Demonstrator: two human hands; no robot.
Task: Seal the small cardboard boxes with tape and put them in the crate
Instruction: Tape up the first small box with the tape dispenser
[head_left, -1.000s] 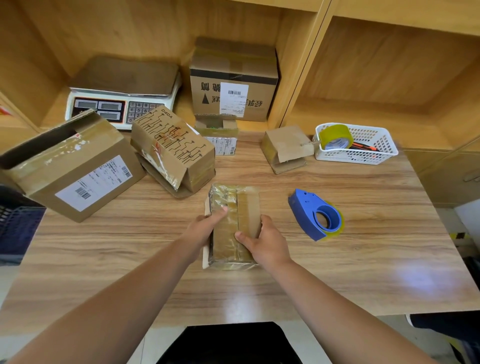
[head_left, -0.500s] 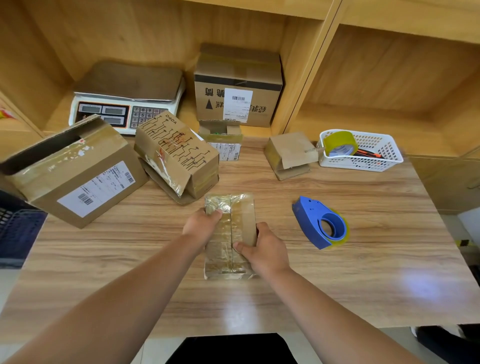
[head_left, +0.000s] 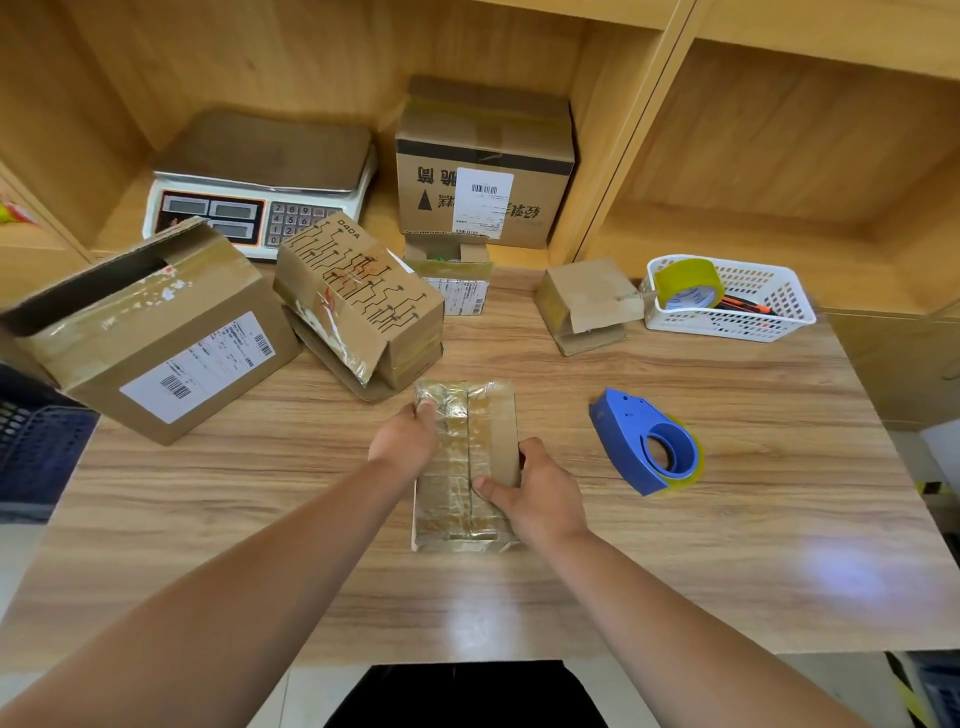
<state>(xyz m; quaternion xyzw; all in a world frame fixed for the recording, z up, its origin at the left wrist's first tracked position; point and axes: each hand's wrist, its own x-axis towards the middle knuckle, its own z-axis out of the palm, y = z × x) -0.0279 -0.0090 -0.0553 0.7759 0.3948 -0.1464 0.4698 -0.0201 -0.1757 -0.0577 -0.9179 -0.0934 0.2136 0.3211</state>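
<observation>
- Head view: the small cardboard box (head_left: 453, 501) lies flat between the hands. The left hand (head_left: 402, 441) clasps its far-left edge, and the right hand (head_left: 540, 499) curls round its right side.
- It is probably light and stiff, and the glossy tape looks slippery, so grip the side walls.
- The crate (head_left: 41, 447) sits well left of the left hand.

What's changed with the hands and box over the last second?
Left hand drew its thumb back across the box top and now grips the left edge. Right hand kept its grip on the right side; box and tape dispenser stayed put.
</observation>
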